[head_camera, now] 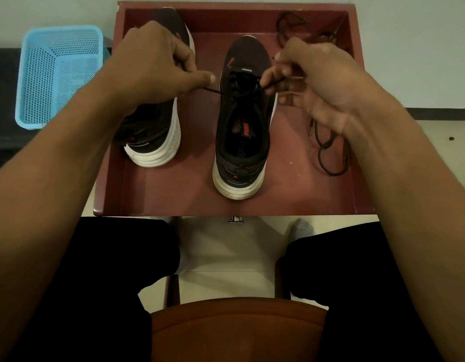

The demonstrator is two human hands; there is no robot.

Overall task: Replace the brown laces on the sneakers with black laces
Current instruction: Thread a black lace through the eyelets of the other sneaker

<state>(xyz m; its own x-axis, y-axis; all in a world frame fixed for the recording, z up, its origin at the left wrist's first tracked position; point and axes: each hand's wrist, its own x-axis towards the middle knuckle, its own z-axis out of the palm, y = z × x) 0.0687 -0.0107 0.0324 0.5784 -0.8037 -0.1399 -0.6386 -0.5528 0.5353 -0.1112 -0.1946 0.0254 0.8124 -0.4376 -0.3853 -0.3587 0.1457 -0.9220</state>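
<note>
Your sneaker (242, 131) points toe away from you; your left hand (153, 66) and right hand (320, 82) pinch its black lace (215, 91); brown laces (330, 155), seemingly two, lie right.

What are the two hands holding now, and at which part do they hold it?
One black lace, threaded in the right-hand sneaker: the left hand pinches its left free part, the right hand its right free part.

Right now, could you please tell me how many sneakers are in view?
2, both in the red tray: the center sneaker upright, the left sneaker tilted, partly behind the left hand.
</note>
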